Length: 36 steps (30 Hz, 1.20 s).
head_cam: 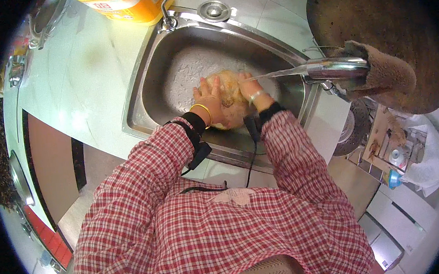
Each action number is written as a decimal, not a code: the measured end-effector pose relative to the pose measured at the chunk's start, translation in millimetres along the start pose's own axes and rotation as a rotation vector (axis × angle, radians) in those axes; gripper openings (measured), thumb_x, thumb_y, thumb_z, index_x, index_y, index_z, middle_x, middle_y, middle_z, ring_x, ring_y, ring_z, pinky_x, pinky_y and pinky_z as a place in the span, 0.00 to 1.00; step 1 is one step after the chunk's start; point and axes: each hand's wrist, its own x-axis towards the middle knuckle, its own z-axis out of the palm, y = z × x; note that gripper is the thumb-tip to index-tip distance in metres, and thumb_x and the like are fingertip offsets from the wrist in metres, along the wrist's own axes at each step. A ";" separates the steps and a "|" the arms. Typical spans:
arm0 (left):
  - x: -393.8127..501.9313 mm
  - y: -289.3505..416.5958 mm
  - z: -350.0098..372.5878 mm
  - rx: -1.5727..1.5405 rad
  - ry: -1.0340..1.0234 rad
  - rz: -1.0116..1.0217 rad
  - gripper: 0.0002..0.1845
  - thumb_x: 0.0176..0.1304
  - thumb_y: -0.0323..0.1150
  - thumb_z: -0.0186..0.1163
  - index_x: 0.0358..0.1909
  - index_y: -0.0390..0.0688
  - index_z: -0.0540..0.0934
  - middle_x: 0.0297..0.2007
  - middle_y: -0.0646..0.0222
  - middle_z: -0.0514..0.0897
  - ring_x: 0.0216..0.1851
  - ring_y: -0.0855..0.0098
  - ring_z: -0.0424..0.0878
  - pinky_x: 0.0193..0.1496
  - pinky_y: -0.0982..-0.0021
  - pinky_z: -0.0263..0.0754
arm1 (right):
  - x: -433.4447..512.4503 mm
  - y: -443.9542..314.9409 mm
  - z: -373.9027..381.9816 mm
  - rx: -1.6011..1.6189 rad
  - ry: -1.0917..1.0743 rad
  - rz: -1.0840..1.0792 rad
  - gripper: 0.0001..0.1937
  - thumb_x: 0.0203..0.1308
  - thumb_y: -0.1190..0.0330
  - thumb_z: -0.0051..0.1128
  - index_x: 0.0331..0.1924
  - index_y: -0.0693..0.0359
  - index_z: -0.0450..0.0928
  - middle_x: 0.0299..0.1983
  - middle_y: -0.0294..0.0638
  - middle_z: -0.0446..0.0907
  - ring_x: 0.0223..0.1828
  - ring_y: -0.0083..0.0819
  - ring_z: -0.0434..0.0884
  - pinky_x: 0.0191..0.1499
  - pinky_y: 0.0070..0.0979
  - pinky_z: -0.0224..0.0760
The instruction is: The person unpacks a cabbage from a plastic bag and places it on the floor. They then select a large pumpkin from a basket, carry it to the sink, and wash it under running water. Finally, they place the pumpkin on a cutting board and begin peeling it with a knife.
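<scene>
In the stainless steel sink (167,51) lies a large rounded yellowish-tan thing (231,87), wet and uneven on top; its exact kind is hard to tell. My left hand (209,99), with a gold bangle at the wrist, rests on its left side with fingers spread. My right hand (250,86), wearing a pale bracelet, holds its right side. From the chrome faucet (337,68) a thin stream of water (276,73) runs to my right hand. The underside of the rounded thing is hidden.
A brown cloth (390,67) wraps the faucet. Behind it stands a large dark wok (375,15). A second, thin tap (166,20), a sink strainer (214,10) and a yellow-orange jug (126,6) are at the back. Marbled countertop (86,81) extends left.
</scene>
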 end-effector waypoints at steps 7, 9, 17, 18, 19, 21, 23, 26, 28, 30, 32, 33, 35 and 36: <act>15.2 -5.7 5.0 0.054 -0.041 0.077 0.81 0.29 0.54 0.82 0.77 0.47 0.32 0.74 0.34 0.34 0.74 0.31 0.38 0.76 0.46 0.38 | -75.3 -34.0 29.8 0.031 0.325 0.161 0.28 0.72 0.51 0.34 0.67 0.62 0.60 0.69 0.56 0.61 0.64 0.54 0.70 0.63 0.46 0.65; 13.5 -4.6 5.6 0.023 -0.036 0.057 0.80 0.29 0.54 0.82 0.77 0.48 0.33 0.74 0.33 0.34 0.74 0.30 0.38 0.76 0.46 0.40 | -45.6 -24.8 11.8 0.207 0.135 0.335 0.31 0.73 0.48 0.33 0.68 0.63 0.60 0.68 0.56 0.64 0.65 0.51 0.70 0.64 0.44 0.65; 14.4 -5.3 8.7 -0.124 0.043 -0.086 0.81 0.27 0.54 0.83 0.77 0.57 0.31 0.72 0.35 0.43 0.72 0.31 0.47 0.72 0.47 0.53 | -68.0 -16.0 3.9 1.639 0.057 0.778 0.30 0.74 0.45 0.30 0.64 0.60 0.71 0.61 0.46 0.76 0.61 0.41 0.76 0.61 0.39 0.71; 14.2 -2.7 14.9 -0.190 0.074 -0.106 0.80 0.28 0.55 0.82 0.77 0.55 0.32 0.72 0.35 0.43 0.72 0.32 0.49 0.71 0.48 0.55 | -72.0 -19.8 3.2 1.637 0.100 0.747 0.30 0.74 0.46 0.31 0.64 0.62 0.69 0.61 0.48 0.76 0.61 0.41 0.76 0.62 0.37 0.69; 15.8 1.3 20.3 -0.242 0.123 -0.141 0.79 0.30 0.56 0.82 0.77 0.54 0.33 0.72 0.35 0.44 0.71 0.33 0.50 0.71 0.49 0.57 | -71.2 -22.5 0.9 1.662 0.109 0.692 0.30 0.74 0.48 0.33 0.65 0.65 0.68 0.61 0.50 0.75 0.62 0.40 0.75 0.64 0.34 0.68; 18.2 8.7 29.3 -0.627 0.160 -0.154 0.76 0.33 0.57 0.80 0.76 0.50 0.35 0.71 0.36 0.46 0.71 0.36 0.53 0.70 0.50 0.59 | -49.1 -21.9 -11.1 1.133 0.238 0.412 0.29 0.74 0.49 0.36 0.66 0.65 0.68 0.61 0.51 0.75 0.63 0.43 0.74 0.65 0.35 0.66; 10.8 8.4 36.8 -0.880 0.075 -0.127 0.73 0.40 0.62 0.75 0.75 0.42 0.35 0.71 0.36 0.50 0.72 0.39 0.52 0.72 0.51 0.54 | -24.6 -16.2 -18.4 0.677 0.310 0.195 0.28 0.73 0.52 0.39 0.65 0.65 0.68 0.61 0.52 0.75 0.63 0.46 0.74 0.66 0.36 0.65; 2.3 -1.7 33.6 -0.460 0.294 -0.031 0.69 0.46 0.67 0.68 0.74 0.33 0.39 0.71 0.38 0.52 0.74 0.41 0.48 0.74 0.50 0.47 | -3.8 -12.8 -21.6 0.265 0.368 -0.030 0.23 0.71 0.58 0.42 0.64 0.62 0.70 0.64 0.54 0.71 0.67 0.51 0.68 0.70 0.39 0.58; 8.7 -5.5 24.1 -0.225 0.427 0.076 0.66 0.47 0.66 0.67 0.74 0.32 0.44 0.72 0.41 0.52 0.74 0.40 0.47 0.74 0.48 0.46 | -13.1 -18.2 -16.3 0.211 0.452 -0.253 0.21 0.70 0.61 0.45 0.62 0.61 0.72 0.64 0.53 0.72 0.66 0.55 0.68 0.70 0.41 0.59; 23.2 -6.3 13.1 0.032 0.462 0.178 0.62 0.48 0.63 0.66 0.74 0.33 0.49 0.73 0.45 0.51 0.74 0.41 0.46 0.74 0.46 0.45 | -34.1 -26.8 -13.1 0.195 0.468 -0.367 0.21 0.68 0.62 0.48 0.63 0.58 0.73 0.66 0.50 0.71 0.68 0.59 0.65 0.72 0.44 0.55; 33.9 -5.7 8.7 0.178 0.413 0.172 0.61 0.47 0.62 0.67 0.75 0.36 0.51 0.74 0.48 0.51 0.75 0.42 0.45 0.74 0.44 0.44 | -60.8 -32.5 -10.4 0.040 0.466 -0.435 0.22 0.67 0.62 0.48 0.63 0.57 0.73 0.67 0.49 0.70 0.69 0.57 0.63 0.73 0.44 0.52; 37.0 -4.3 9.3 0.257 0.348 0.174 0.60 0.47 0.61 0.68 0.75 0.38 0.52 0.75 0.50 0.51 0.75 0.43 0.45 0.74 0.43 0.44 | -68.1 -34.3 -8.4 -0.028 0.472 -0.465 0.22 0.67 0.62 0.49 0.63 0.57 0.73 0.67 0.49 0.69 0.70 0.57 0.62 0.73 0.44 0.51; 41.0 -3.3 9.4 0.145 0.362 0.148 0.61 0.45 0.60 0.69 0.76 0.44 0.50 0.75 0.53 0.52 0.76 0.42 0.44 0.74 0.43 0.42 | -69.1 -35.4 -6.0 0.026 0.451 -0.385 0.23 0.68 0.60 0.47 0.64 0.57 0.72 0.68 0.50 0.68 0.71 0.56 0.60 0.74 0.44 0.48; 42.2 -2.9 8.7 0.140 0.364 0.154 0.63 0.43 0.61 0.70 0.77 0.44 0.49 0.75 0.51 0.52 0.76 0.42 0.44 0.74 0.43 0.42 | -61.0 -34.3 -6.5 0.056 0.478 -0.351 0.23 0.68 0.59 0.45 0.65 0.57 0.72 0.68 0.50 0.68 0.71 0.55 0.61 0.74 0.44 0.49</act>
